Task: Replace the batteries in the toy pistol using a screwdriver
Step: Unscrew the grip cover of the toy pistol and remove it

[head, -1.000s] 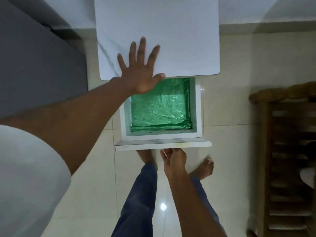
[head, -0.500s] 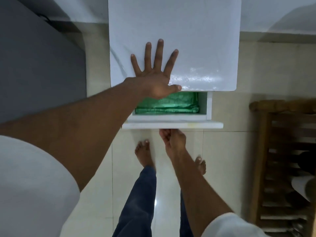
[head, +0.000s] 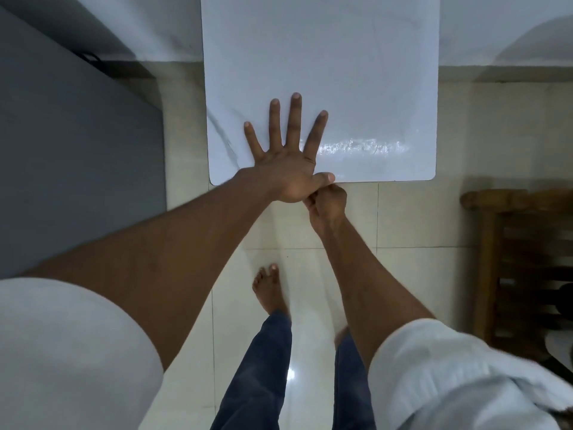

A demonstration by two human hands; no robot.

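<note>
Single head-worn, wide-angle view, looking steeply down from standing height. The white table (head: pixel 341 72) fills the upper centre, its near edge just beyond mid-frame. Both arms enter from the bottom corners, with the left hand (head: pixel 288 169) and right hand (head: pixel 327 201) meeting at that edge. The tiled floor (head: pixel 418 218) and the person's feet lie directly below. Straight lines bow towards the frame margins.

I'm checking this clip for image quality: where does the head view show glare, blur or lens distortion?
Head view: glare streaks the white tabletop just right of the left hand, and a bright spot reflects off the floor tiles; the white sleeve at lower right is smeared with blur; wide-angle curvature bows the frame's edges; the wooden rack sits dim.
</note>
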